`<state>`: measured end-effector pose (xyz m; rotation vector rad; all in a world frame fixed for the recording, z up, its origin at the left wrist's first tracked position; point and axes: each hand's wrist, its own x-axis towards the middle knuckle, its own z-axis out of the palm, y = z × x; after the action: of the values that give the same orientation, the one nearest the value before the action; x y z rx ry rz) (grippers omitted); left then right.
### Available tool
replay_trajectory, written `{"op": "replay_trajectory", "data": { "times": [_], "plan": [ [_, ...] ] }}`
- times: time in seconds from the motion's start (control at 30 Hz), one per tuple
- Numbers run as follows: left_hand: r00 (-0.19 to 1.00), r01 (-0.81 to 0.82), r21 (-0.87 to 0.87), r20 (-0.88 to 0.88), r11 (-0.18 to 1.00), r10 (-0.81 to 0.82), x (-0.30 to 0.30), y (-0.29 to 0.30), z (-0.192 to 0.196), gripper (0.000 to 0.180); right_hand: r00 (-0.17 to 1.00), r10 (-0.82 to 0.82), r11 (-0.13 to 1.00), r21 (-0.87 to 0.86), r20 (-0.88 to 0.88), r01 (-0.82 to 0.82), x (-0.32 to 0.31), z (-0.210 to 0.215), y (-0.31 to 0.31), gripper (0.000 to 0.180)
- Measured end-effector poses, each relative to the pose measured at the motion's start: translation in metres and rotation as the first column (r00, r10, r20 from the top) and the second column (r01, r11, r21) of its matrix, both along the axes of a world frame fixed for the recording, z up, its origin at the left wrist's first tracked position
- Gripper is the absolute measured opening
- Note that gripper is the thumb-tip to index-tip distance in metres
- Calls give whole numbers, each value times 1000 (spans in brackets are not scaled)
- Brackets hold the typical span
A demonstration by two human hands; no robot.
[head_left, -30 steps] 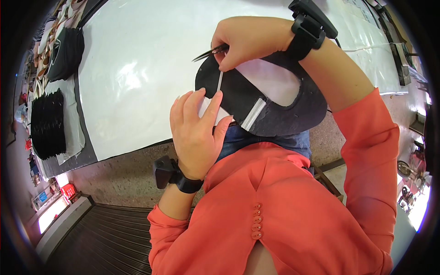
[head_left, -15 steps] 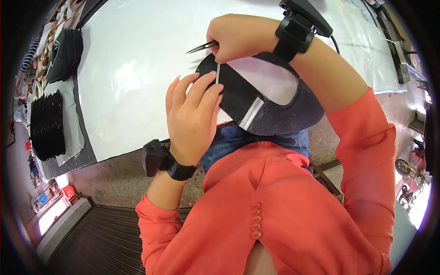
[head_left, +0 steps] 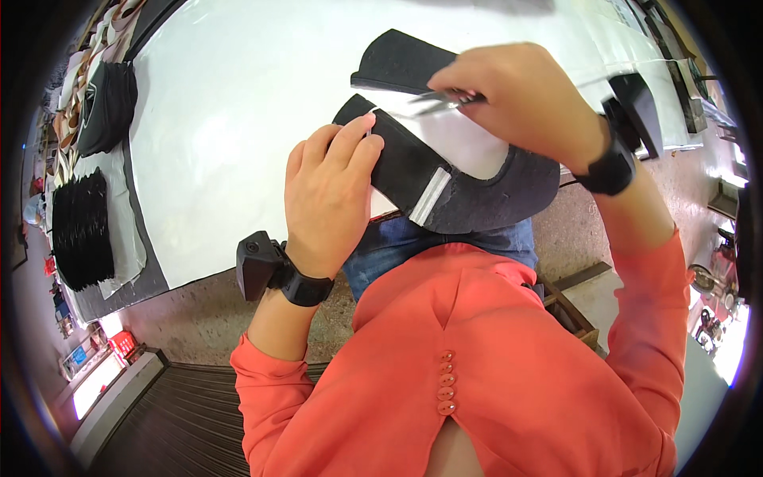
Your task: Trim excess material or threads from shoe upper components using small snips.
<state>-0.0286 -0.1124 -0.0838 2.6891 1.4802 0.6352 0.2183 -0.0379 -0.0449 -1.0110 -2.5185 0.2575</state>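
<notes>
A black U-shaped piece (head_left: 497, 195) of sheet material, perhaps leather, lies at the table's near edge, over my lap. Its far arm extends behind my right hand, and a short white strip (head_left: 431, 196) crosses its near arm. At the left end of that near arm, my left hand (head_left: 330, 179) grips the piece, fingers close together on top; a sliver of white shows by the fingertips. My right hand (head_left: 517, 99) is closed around small metal scissors (head_left: 435, 103), held over the gap between the arms, blades pointing left. Motion blurs them slightly.
White sheeting covers the table (head_left: 214, 167). At its left edge lie a stack of black pieces (head_left: 79, 226) and a dark folded bundle (head_left: 107, 107). A thin pale line (head_left: 628, 65) runs across the far right. A wooden frame (head_left: 568, 314) stands below the table at right.
My right hand has moved right with the scissors, away from my left fingers, uncovering the piece's far arm. The white length that stood between my hands no longer stretches there.
</notes>
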Motion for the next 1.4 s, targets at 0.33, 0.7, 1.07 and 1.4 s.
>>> {"op": "replay_trajectory", "data": {
  "times": [0.33,0.7,1.07,1.4],
  "plan": [
    [1000,-13,-44,-1,999,13,4,1,6,25,994,-109,994,-26,19,110,-15,-19,-81,20],
    [1000,-9,-34,-23,999,8,4,2,7,28,987,-74,996,-42,141,81,-15,-19,-79,38],
    [998,25,-60,-54,998,-28,5,6,13,45,941,-25,986,-149,337,80,-35,5,-96,68],
    [991,34,-84,-127,996,-45,5,-15,17,45,923,-107,987,-73,370,144,-1,15,-86,22]
  ]
}}
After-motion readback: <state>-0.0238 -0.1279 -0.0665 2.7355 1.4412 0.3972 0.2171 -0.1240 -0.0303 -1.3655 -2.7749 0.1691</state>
